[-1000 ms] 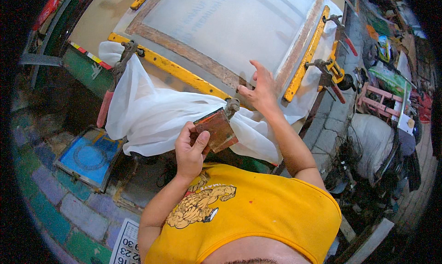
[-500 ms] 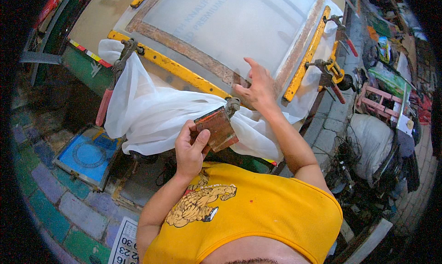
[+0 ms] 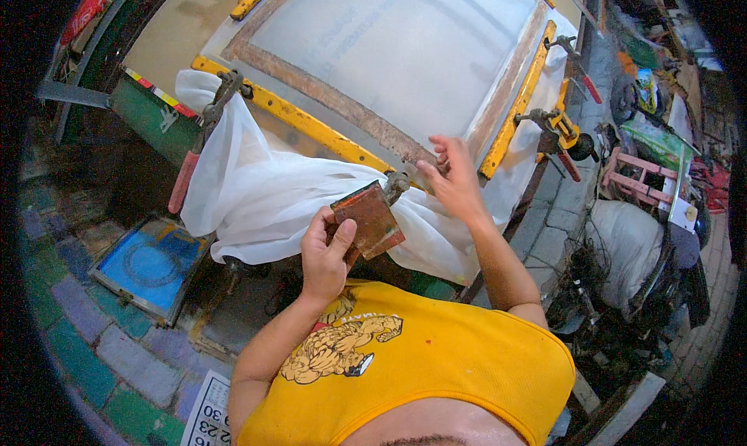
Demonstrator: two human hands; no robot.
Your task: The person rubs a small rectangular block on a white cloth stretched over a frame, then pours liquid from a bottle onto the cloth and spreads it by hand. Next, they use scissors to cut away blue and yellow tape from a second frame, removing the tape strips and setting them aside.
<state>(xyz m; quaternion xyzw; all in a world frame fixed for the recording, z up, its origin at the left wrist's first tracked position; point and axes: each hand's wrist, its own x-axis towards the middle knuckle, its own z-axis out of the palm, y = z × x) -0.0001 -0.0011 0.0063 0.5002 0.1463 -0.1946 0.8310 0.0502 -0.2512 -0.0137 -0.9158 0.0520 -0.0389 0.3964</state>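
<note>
In my left hand (image 3: 327, 248) I grip a squarish, worn reddish-brown block (image 3: 369, 222), its thumb pressed on the near face. The block is held tilted in front of white mesh fabric (image 3: 272, 174) bunched along the near side. My right hand (image 3: 457, 178) is empty, with fingers bent and apart, over the near right corner of a worn wooden frame (image 3: 327, 96). Whether its fingertips touch the frame I cannot tell. Translucent fabric (image 3: 397, 49) lies stretched across the frame, and faint blue lettering shows through.
Perforated yellow bars (image 3: 299, 123) flank the frame, held by locking clamps with red handles (image 3: 184, 183). A blue-faced framed panel (image 3: 148, 263) lies low at left. A pink rack (image 3: 642, 180), a grey-white sack (image 3: 622, 244) and tangled clutter crowd the right.
My right hand has drawn back slightly toward the right and nearer me, its fingers more curled. The left hand with the block has barely moved. The whole view has shifted a little.
</note>
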